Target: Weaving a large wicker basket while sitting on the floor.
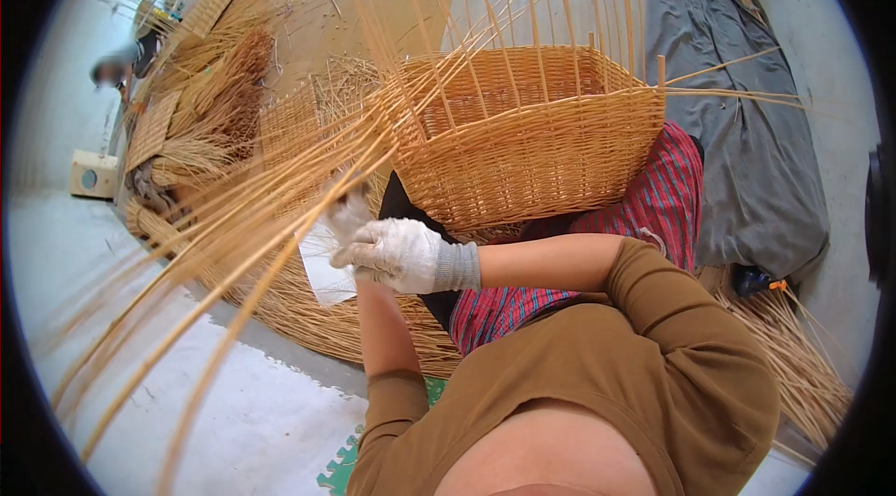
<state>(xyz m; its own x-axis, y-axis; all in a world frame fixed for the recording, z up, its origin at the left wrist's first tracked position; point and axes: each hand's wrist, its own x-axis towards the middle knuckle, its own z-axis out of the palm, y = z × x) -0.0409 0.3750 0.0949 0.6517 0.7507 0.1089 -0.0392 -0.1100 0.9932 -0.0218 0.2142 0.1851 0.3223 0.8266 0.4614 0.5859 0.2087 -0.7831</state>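
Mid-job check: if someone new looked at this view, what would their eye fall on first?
Probably the large woven basket, in the upper middle of the view. Next come the long canes fanning from its left end toward the lower left. Then the white-gloved right hand, below that end, close by the blurred left hand.

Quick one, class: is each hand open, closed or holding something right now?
Left hand: blurred near the long rods; grip cannot be told.
Right hand: gloved, fingers bent; whether it holds anything cannot be told.
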